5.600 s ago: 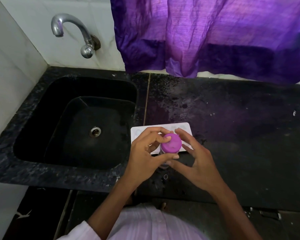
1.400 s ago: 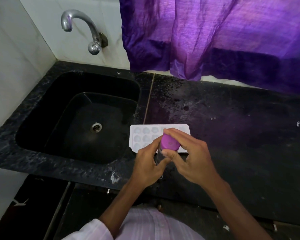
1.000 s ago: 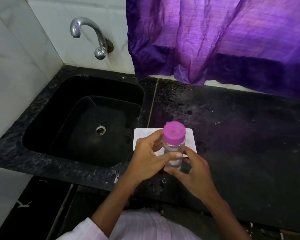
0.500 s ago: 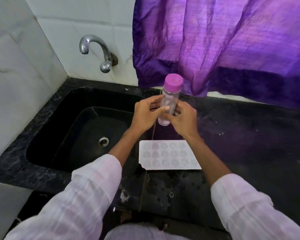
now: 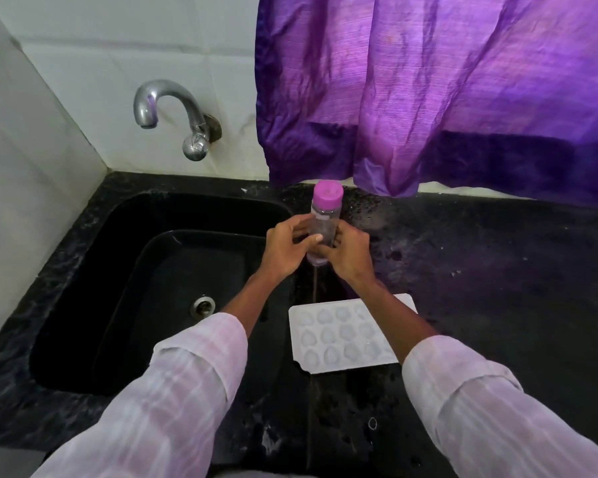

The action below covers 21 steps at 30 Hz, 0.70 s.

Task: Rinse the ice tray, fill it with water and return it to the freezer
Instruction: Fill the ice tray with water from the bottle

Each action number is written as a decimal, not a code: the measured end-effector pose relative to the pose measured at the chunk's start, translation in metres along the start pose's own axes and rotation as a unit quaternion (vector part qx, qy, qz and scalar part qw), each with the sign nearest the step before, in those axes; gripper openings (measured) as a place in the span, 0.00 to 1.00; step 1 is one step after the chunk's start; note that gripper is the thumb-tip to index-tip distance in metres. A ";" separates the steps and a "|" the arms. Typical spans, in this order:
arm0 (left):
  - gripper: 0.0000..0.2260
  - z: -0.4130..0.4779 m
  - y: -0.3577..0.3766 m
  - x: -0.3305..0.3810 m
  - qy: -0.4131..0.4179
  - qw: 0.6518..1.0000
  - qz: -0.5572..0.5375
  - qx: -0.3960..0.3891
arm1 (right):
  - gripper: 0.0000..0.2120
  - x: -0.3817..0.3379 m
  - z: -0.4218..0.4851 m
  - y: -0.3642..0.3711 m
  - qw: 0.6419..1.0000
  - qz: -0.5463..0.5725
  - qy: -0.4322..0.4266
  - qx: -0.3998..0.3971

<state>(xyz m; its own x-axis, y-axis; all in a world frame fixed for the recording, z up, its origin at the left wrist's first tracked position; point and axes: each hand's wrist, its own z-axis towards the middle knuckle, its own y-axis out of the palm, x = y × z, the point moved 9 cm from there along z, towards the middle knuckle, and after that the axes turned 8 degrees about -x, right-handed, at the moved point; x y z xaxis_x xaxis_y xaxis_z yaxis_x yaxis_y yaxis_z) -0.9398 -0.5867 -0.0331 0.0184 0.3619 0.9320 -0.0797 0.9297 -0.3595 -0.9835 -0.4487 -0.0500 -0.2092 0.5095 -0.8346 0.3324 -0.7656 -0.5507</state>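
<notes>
Dark counter (image 5: 497, 288) stretches wide rightward; I see left hand (image 5: 287, 250) and right hand (image 5: 350, 257) curled round an upright bottle (image 5: 325, 217) by the sink's (image 5: 187, 215) right edge, ice tray (image 5: 342, 336) flat just nearer.

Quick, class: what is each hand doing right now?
Left hand: holding the clear bottle, fingers curled round it.
Right hand: holding the same bottle from the other side.
</notes>
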 end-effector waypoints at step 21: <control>0.05 -0.161 0.008 -0.089 -0.207 0.975 -0.035 0.071 | 0.12 0.093 -0.187 -0.096 0.950 -0.131 0.205 0.195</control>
<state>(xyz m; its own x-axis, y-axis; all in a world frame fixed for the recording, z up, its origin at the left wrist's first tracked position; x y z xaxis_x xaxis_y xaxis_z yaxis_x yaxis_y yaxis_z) -0.7815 -0.6004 -0.1268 -0.3737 0.2128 0.9028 -0.2297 0.9218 -0.3123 -0.8628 -0.2542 -0.0729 0.1639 0.7513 -0.6393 -0.0652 -0.6384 -0.7670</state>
